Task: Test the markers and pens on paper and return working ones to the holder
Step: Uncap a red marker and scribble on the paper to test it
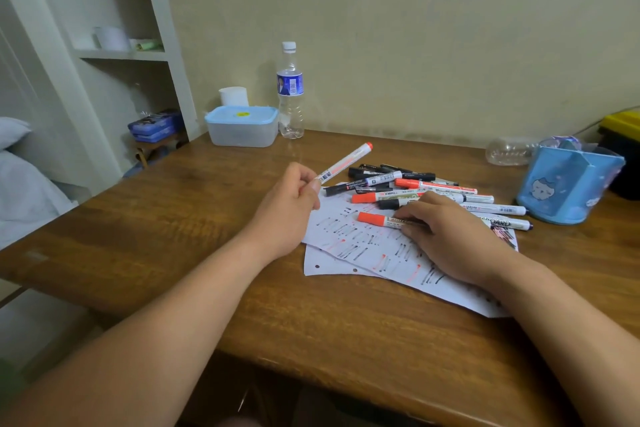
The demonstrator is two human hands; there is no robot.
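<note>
My left hand (289,208) grips a slim white pen with a red end (346,163), which points up and to the right above the table. My right hand (450,239) lies on the scribbled paper sheets (349,236), its fingers curled on a white marker with a red cap (379,219). Behind it a pile of several markers (408,185), black-capped and red-capped, lies partly on the paper. The blue holder (568,184) with a cartoon print stands at the right, apart from both hands.
A clear water bottle (290,90) and a lidded blue-and-clear box (241,125) stand at the back of the wooden table (194,218). An empty bottle (509,151) lies on its side behind the holder. A yellow-and-black object (621,135) sits at the far right.
</note>
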